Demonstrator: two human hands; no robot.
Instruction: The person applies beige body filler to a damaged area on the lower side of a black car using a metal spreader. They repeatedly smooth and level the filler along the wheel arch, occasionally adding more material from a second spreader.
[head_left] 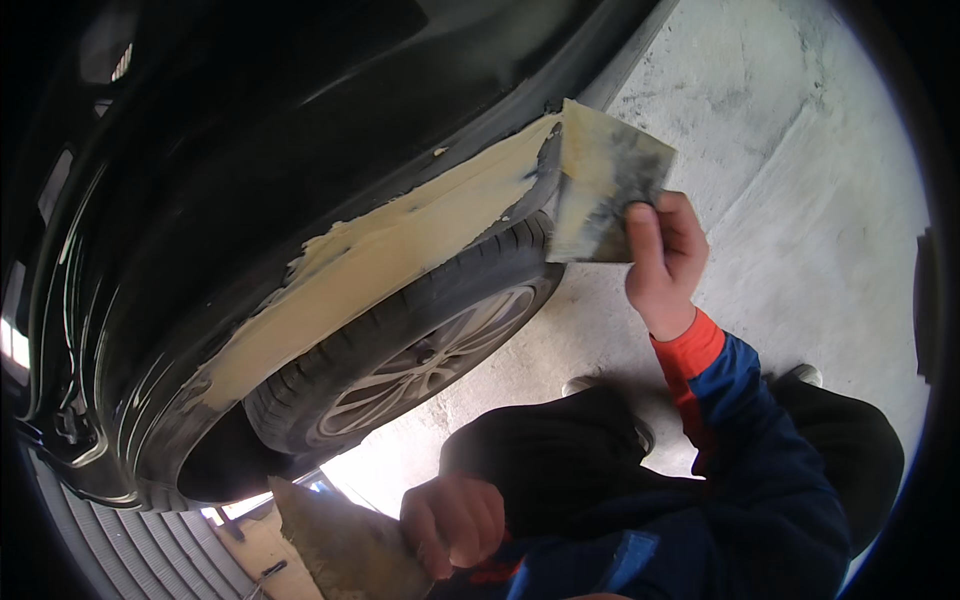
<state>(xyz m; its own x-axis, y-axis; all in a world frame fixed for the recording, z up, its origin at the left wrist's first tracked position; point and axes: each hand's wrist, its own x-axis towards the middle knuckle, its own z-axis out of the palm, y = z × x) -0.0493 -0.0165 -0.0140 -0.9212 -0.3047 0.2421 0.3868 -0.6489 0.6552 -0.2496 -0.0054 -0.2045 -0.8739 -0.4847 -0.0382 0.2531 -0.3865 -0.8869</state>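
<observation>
My right hand [668,258] grips a flat, square putty spreader [603,165], thumb on its near face. The spreader is smeared with beige and dark residue. Its left edge meets the far end of a broad beige band of body filler [385,245] over the wheel arch of a black car. The filler has ragged upper edges and a smoother middle. Low in the view, my left hand [455,522] closes on the edge of a second flat, putty-stained plate [345,548]. Its lower part runs out toward the picture's rim.
Beneath the filler stands the car's wheel [425,355], with a black tyre and silver spokes. The glossy black car body [220,150] fills the upper left. Grey concrete floor [800,200] lies to the right. A ribbed grey surface [130,550] and tan board [265,550] are at lower left.
</observation>
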